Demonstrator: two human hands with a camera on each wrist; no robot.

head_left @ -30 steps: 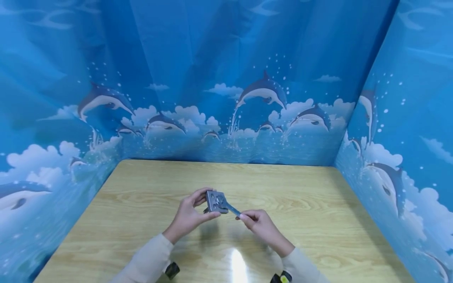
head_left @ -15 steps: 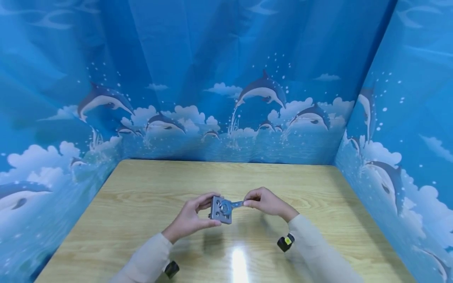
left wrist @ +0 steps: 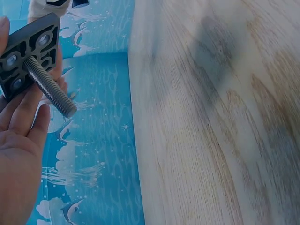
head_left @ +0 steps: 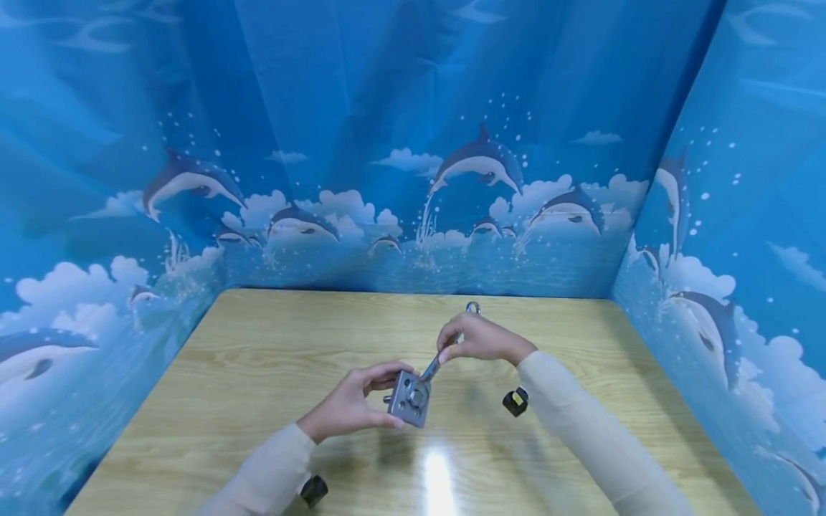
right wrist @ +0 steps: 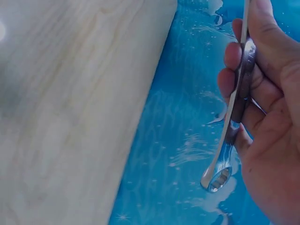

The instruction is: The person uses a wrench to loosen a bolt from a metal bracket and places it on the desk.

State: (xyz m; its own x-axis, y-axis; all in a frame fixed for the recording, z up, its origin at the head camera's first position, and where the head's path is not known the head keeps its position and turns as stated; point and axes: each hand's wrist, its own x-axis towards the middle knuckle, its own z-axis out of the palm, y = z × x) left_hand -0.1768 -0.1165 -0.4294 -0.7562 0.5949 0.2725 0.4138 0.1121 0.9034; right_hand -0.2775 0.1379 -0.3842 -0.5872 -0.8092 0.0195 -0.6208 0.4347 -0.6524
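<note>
We see the left hand (head_left: 353,404) gripping the metal plate (head_left: 409,409) above the table (head_left: 290,347), the right hand (head_left: 480,337) grasping the wrench (head_left: 432,370). Half a second ago the wrench pointed to three o'clock from the plate; now it points to one, the plate nudged toward five.

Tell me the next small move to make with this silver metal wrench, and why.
Probably give the silver metal wrench a small turn with your right hand while the left hand steadies the square grey metal plate. One wrench end appears to meet the silver metal bolt head on the plate's face, and the left hand grips the plate's edges, which should resist the twist.
</note>
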